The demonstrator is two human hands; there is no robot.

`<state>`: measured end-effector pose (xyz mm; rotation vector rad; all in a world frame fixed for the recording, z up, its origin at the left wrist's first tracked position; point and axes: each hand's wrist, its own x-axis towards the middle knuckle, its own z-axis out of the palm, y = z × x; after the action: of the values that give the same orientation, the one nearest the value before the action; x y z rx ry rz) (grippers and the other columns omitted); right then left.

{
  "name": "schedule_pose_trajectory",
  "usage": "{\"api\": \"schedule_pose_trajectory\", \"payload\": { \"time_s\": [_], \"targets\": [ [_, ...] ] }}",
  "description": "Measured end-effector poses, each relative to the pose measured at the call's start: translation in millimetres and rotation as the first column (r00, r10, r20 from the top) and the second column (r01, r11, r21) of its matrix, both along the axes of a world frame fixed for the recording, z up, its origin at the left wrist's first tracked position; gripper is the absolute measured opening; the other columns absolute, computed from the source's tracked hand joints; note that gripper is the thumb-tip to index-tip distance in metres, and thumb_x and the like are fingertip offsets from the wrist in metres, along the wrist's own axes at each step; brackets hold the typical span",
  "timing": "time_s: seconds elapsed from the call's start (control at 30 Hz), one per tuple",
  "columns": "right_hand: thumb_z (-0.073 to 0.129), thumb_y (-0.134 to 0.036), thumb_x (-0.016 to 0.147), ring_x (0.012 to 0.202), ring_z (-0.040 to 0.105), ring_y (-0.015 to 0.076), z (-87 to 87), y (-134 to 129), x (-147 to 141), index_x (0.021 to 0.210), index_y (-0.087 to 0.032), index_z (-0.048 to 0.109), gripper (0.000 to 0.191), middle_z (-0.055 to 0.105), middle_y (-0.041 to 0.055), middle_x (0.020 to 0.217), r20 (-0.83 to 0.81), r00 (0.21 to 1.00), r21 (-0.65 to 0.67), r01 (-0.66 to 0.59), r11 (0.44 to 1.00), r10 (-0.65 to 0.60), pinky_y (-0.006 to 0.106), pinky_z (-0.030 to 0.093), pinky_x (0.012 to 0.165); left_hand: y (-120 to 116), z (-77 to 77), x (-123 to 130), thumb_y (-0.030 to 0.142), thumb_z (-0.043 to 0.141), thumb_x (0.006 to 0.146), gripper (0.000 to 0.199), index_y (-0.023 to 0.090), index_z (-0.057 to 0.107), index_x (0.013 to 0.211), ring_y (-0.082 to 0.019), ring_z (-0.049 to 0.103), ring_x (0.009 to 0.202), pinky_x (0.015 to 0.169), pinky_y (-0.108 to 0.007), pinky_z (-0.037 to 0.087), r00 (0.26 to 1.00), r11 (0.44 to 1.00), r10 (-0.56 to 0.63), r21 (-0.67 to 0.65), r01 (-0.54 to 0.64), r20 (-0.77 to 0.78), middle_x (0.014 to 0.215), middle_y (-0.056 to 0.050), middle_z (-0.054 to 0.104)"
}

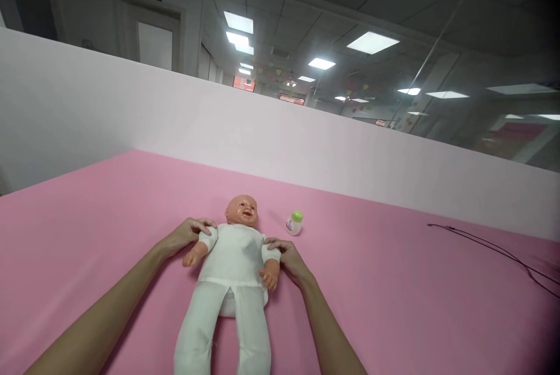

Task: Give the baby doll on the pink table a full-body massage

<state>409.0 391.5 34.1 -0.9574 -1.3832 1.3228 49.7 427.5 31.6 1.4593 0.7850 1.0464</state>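
Observation:
A baby doll with a white cloth body and plastic head and forearms lies on its back, head pointing away from me. My left hand is at the doll's upper arm on the left, thumb and fingers closed around the white sleeve. On the other side, my right hand has its fingers over the doll's other upper arm, thumb side partly hidden. Beyond my right hand stands a small clear bottle with a green cap, touched by neither hand.
The doll rests on a pink-covered table. A white partition rises along the far edge. Thin black cables lie on the pink surface at the right. Behind the partition are a door, a window and ceiling lights.

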Motion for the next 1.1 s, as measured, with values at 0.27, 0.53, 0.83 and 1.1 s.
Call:
{"api": "schedule_pose_trajectory", "payload": {
  "time_s": [0.27,0.53,0.83,1.1],
  "targets": [
    [0.088,-0.052,0.07,0.071,0.066,0.0191,-6.8,3.9,-6.2,0.085,-0.016,0.079,0.041,0.077,0.0061,0.08,-0.037,0.988,-0.063,0.146,0.987,-0.149,0.033,0.051,0.072,1.4,-6.0,20.9,0.062,0.068,0.084,0.047,0.017,0.062,0.073,-0.013,0.044,0.058,0.056,-0.025,0.035,0.97,0.969,0.242,0.044,-0.241,-0.029,0.064,0.001,0.053],
    [0.094,-0.042,0.065,0.088,0.07,0.0236,0.9,-0.6,-2.3,0.092,-0.017,0.083,0.038,0.08,0.0089,0.096,-0.046,0.997,-0.089,0.058,0.994,-0.062,0.037,0.052,0.087,-2.2,-0.5,22.5,0.057,0.071,0.083,0.041,0.017,0.064,0.081,-0.016,0.053,0.066,0.063,-0.028,0.042,0.977,0.978,0.209,0.006,-0.21,0.026,0.073,-0.002,0.059],
    [0.092,-0.027,0.056,0.118,0.064,0.0321,1.6,-0.5,0.4,0.072,-0.021,0.082,0.02,0.076,0.0111,0.116,-0.001,1.0,-0.044,0.008,0.999,-0.008,0.044,0.049,0.103,-1.6,2.6,6.4,0.016,0.074,0.058,0.02,0.019,0.08,0.077,-0.031,0.063,0.115,0.098,-0.038,0.05,0.997,0.995,-0.064,-0.071,0.068,0.053,0.125,-0.012,0.07],
    [0.095,-0.037,0.06,0.089,0.071,0.0244,-2.4,3.1,-4.5,0.091,-0.019,0.082,0.038,0.08,0.0078,0.095,-0.153,0.979,-0.124,0.114,0.986,-0.133,0.039,0.054,0.087,2.8,-6.8,18.2,0.065,0.075,0.078,0.05,0.016,0.064,0.085,-0.016,0.056,0.067,0.064,-0.028,0.043,0.983,0.984,0.175,-0.023,-0.174,0.046,0.074,-0.002,0.063]
  ]
}}
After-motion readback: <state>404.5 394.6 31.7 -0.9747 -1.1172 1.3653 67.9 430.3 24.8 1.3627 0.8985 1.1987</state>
